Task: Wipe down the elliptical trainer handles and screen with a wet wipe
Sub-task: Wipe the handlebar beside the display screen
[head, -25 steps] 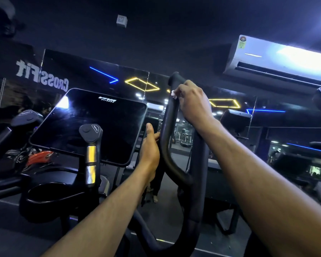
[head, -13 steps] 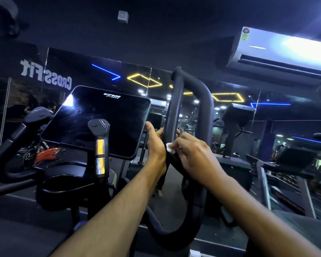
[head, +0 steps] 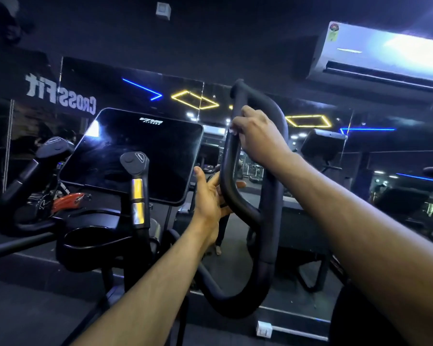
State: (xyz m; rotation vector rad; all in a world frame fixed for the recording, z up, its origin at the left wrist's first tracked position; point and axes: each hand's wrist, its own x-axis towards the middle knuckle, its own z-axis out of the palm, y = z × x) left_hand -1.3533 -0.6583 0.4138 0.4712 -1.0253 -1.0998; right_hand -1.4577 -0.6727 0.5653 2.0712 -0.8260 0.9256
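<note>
A: Right hand [head: 259, 138]?
B: Wrapped around the upper part of the looped black handle [head: 273, 196], fingers curled over the inner bar. A sliver of white shows at the fingertips, the wet wipe [head: 231, 131], pinched against the bar. Most of it is hidden under the hand.
A: Left hand [head: 209, 196]?
B: Lower down on the same loop, just above the bend. Thumb up, fingers bent around the bar from the left side. Nothing in it besides the bar.
A: Screen?
B: Dark screen [head: 135, 156] sits left of the loop, tilted back, untouched by either hand. Logo near its top edge, glare spot at the upper left corner.
A: Other grips?
B: Short fixed grip [head: 138, 191] with two metal bands stands in front of the screen. Another moving handle [head: 35, 168] is at far left.
A: Background?
B: Mirror wall with reversed lettering, and an air conditioner [head: 385, 58] high on the right.
</note>
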